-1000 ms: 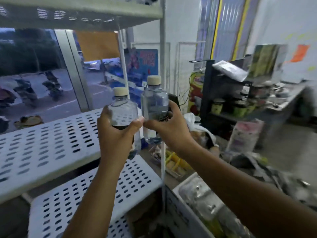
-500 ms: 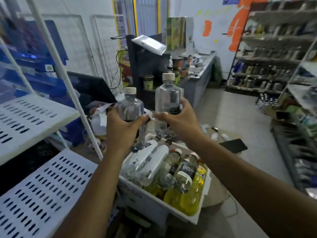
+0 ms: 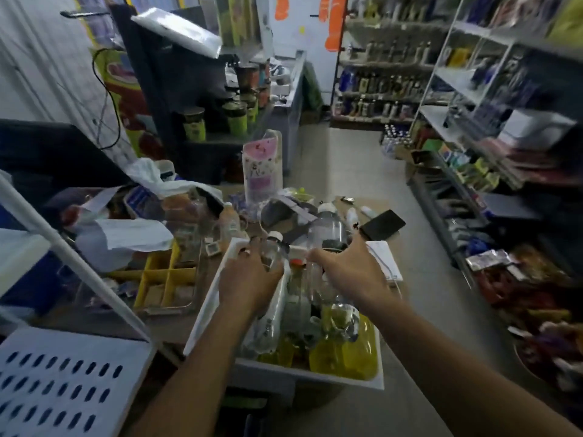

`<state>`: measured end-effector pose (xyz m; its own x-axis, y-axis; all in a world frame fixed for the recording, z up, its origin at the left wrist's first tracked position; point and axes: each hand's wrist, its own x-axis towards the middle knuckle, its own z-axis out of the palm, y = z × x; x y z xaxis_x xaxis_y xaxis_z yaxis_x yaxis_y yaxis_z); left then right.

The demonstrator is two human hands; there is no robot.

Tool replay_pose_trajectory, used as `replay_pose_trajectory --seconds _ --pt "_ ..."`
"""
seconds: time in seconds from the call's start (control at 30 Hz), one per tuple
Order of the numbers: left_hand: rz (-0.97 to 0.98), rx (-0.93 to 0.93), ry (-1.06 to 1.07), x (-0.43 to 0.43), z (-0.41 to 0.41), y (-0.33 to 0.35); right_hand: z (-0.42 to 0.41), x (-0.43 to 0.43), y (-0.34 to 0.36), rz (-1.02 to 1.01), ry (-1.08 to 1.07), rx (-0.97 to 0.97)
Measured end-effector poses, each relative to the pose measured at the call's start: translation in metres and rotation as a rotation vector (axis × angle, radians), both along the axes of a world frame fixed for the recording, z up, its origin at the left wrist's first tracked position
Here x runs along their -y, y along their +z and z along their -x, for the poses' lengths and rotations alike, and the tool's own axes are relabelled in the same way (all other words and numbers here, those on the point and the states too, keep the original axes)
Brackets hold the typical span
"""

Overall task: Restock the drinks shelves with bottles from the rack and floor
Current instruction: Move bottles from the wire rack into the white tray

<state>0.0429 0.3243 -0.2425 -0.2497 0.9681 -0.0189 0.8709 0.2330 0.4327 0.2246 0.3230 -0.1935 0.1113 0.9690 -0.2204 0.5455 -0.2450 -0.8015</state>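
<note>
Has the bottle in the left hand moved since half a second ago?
Yes. The clear bottle gripped by the left hand has come down from well above the white bin to the level of its far rim.

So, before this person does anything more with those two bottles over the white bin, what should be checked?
1. Left hand grips the left bottle: ok.
2. Right hand grips the right bottle: ok.
3. Both caps tight: cannot tell, too blurred.
4. White bin has room for more: not ok, it looks packed with bottles.
5. Black phone out of the way: ok, it lies beyond the right hand.
</note>
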Motion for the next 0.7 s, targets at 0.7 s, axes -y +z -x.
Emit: replay_pose_trajectory --seconds 0.7 --pt "-0.05 0.497 0.137 0.004 0.064 -0.026 -0.035 0.019 -0.065 -0.096 -0.363 -0.113"
